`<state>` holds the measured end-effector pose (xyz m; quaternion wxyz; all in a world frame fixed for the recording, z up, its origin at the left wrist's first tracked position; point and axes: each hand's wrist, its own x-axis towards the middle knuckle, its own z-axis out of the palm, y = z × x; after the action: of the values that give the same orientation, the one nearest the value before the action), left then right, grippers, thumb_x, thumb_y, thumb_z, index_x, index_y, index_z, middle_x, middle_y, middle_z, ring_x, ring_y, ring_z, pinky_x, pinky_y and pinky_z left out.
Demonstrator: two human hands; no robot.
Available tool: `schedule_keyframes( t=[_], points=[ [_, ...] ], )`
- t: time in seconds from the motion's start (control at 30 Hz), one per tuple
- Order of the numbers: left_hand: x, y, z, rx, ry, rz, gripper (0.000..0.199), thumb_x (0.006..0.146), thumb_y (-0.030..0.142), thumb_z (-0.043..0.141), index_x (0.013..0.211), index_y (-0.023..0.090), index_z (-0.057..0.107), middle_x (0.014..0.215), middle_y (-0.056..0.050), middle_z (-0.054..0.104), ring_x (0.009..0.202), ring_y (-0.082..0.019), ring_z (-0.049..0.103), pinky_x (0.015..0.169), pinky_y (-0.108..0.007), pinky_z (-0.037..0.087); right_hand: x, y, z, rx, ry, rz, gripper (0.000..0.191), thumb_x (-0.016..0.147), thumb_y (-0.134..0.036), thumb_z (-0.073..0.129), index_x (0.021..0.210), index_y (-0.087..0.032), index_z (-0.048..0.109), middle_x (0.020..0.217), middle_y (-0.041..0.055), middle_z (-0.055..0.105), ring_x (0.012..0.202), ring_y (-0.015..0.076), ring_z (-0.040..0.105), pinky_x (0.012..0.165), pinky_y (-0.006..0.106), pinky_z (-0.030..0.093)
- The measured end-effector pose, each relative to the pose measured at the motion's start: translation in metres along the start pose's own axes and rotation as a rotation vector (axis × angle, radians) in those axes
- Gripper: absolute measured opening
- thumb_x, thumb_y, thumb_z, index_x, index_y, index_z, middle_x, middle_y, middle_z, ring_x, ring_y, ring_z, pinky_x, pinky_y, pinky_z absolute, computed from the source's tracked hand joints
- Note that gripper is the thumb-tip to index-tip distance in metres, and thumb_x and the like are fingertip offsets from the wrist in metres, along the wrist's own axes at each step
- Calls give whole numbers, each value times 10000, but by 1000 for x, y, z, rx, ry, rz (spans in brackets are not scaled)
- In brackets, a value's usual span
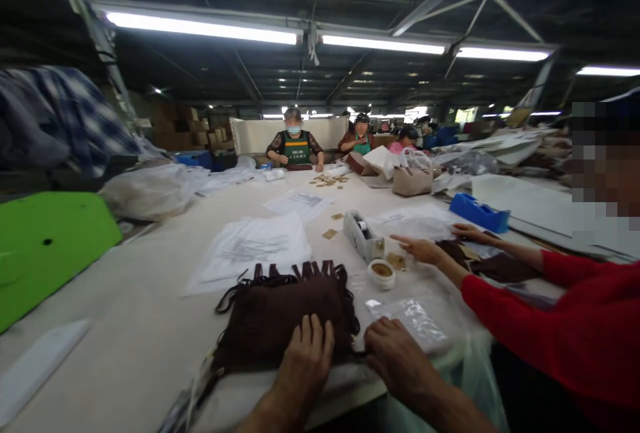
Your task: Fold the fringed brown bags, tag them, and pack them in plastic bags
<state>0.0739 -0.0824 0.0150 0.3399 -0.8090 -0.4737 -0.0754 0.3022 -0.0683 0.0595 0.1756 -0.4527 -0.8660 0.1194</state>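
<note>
A dark brown fringed fabric bag (280, 316) lies flat near the table's front edge, its fringe and straps along the far side. My left hand (309, 353) rests on the bag's lower right part, its fingers stretched out over the cloth. Just right of the bag is my right hand (395, 353), fingers curled together at a thin dark strap or cord by the bag's corner. Clear plastic bags (410, 323) lie beyond my right hand. A round white tub (381, 274) with brown contents stands behind them, beside a grey tape dispenser (363, 236).
Stacked white plastic bags (260, 246) lie behind the brown bag. A green panel (45, 246) stands at left. On the right, a person in a red sleeve (520, 319) reaches over brown fabric (505, 266), near a blue dispenser (479, 213). People sit across the table.
</note>
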Motion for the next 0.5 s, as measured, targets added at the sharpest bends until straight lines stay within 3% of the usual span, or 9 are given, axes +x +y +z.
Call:
schedule_keyframes(
  t=[0.1,0.2,0.3,0.37,0.43,0.5],
  points=[
    [2,-7,7,-50,62,5,396,900,48,393,1259,98,552,1209,-176,644,1092,-307,620,862,-434,517,-1,-5,-4,190,19,63,115,748,-90,530,768,-179,600,832,25,618,801,179,552,745,298,402],
    [2,-14,11,-80,183,60,401,925,64,364,1291,104,522,1328,-140,581,1245,-284,520,1011,-434,439,-2,-8,4,657,-11,207,44,735,-165,600,697,-172,620,697,-6,617,683,145,554,642,256,398],
    [3,-21,9,-99,232,82,407,942,84,340,1317,95,499,1287,-125,617,1215,-233,556,1002,-361,458,-3,-9,23,1233,-156,380,296,755,-449,675,733,-158,623,714,28,678,675,150,628,653,261,465],
    [5,-27,3,-116,226,66,444,917,50,314,1321,82,494,1268,-123,632,1185,-208,582,987,-334,478,-2,-11,41,1558,-167,538,414,670,-538,755,767,-170,592,731,35,697,669,157,665,644,265,508],
    [9,-32,-4,-135,207,30,508,855,1,301,1324,68,486,1279,-129,624,1184,-199,584,985,-327,489,1,-14,58,1802,-105,709,447,575,-455,862,789,-179,584,711,20,698,633,144,670,611,240,522],
    [14,-37,-9,-160,216,2,567,786,-27,305,1318,56,484,1272,-133,628,1178,-198,590,968,-332,508,10,-23,72,1963,-38,774,451,542,-362,902,834,-174,615,759,27,715,681,150,688,656,243,544]
  ],
)
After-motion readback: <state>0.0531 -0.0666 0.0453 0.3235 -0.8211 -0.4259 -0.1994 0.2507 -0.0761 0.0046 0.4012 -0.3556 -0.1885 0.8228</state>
